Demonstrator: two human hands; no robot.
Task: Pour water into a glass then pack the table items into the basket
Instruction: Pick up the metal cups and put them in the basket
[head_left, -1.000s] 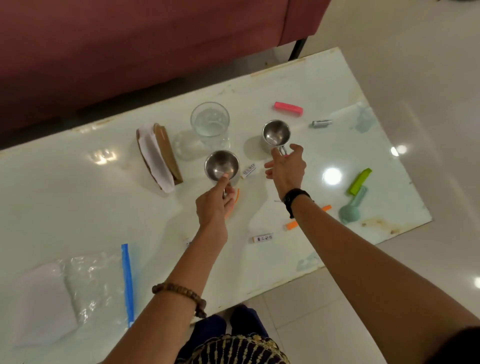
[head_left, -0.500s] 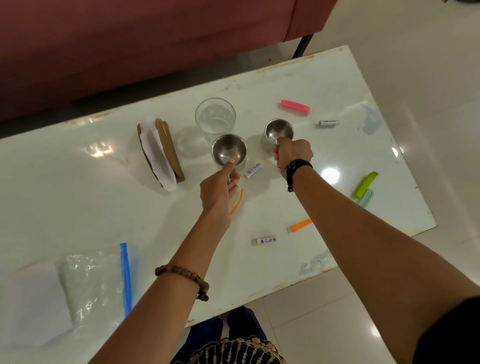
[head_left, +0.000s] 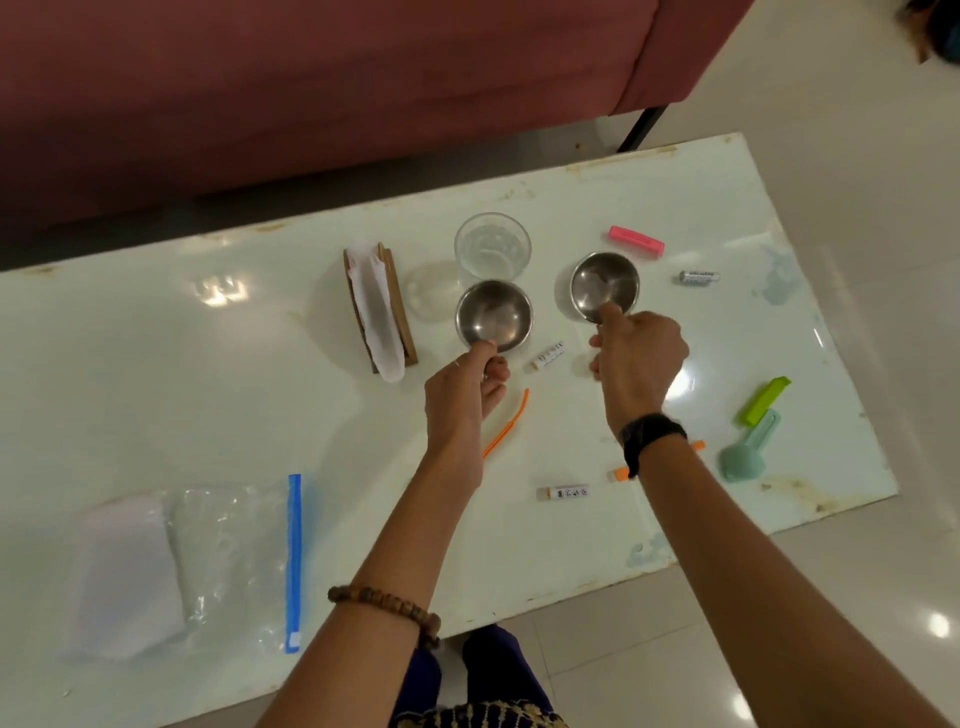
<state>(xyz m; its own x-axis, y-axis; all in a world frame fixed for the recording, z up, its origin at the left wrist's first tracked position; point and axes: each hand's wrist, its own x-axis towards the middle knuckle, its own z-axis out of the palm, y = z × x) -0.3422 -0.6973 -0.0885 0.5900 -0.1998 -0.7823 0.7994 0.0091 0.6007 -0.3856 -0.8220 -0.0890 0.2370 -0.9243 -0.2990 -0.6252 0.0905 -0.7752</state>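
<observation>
A clear glass (head_left: 492, 253) with water stands near the table's far middle. Two small steel cups with handles sit in front of it. My left hand (head_left: 462, 400) grips the handle of the left steel cup (head_left: 493, 315), thumb on its near rim. My right hand (head_left: 636, 358) grips the handle of the right steel cup (head_left: 605, 286). Both cups look empty and upright. No basket is in view.
On the white table (head_left: 156, 374): a wooden napkin holder (head_left: 379, 306), a zip bag with blue seal (head_left: 223, 561), a pink clip (head_left: 636, 240), batteries (head_left: 698, 277), (head_left: 548, 356), (head_left: 563, 492), orange strips (head_left: 506, 423), a green clip (head_left: 763, 400), a teal scoop (head_left: 745, 452). A red sofa (head_left: 311, 78) stands behind.
My right hand closed round the right cup's handle and stayed there. The left hand kept its hold on the left cup. The camera view shifted slightly.
</observation>
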